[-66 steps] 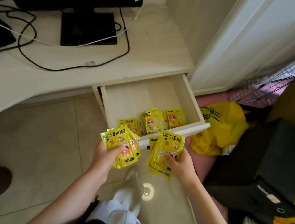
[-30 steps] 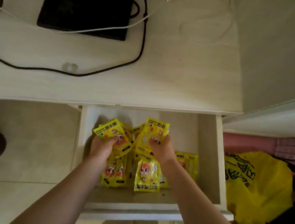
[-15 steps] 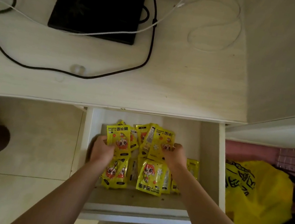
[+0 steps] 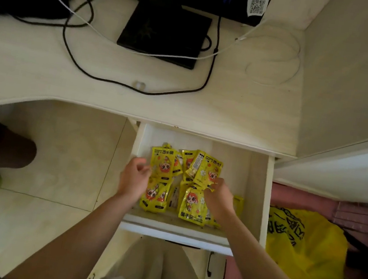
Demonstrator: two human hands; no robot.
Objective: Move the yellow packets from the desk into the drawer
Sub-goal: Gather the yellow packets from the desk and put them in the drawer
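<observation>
Viewpoint: looking down from the person's head; 6 o'clock is nearest the body, 12 o'clock is the far desk edge
Left hand: the left hand (image 4: 134, 179) hovers over the left side of the drawer, fingers loosely curled and holding nothing, just beside the left column of packets
Right hand: the right hand (image 4: 218, 197) sits over the right column; its fingertips (image 4: 210, 184) touch the lower edge of the upper right packet, and whether they pinch it or only rest on it cannot be told
Drawer: the open drawer (image 4: 256, 188) lies at 12 o'clock from both hands, pulled out toward the body
Packets: the yellow packets (image 4: 196, 185) lie flat inside the drawer in two rough columns, overlapping, long axes running 6 to 12 o'clock; one peeks out at 3 o'clock of the right wrist
Key relation: both hands are directly above the packets, the right one nearer
Desk: the desk (image 4: 244, 105) beyond, at 12 o'clock, shows no yellow packets, only a black monitor base (image 4: 164, 31) and cables (image 4: 201, 88)
Judgement: the task looks close to finished; likely only withdrawing the hands remains
</observation>
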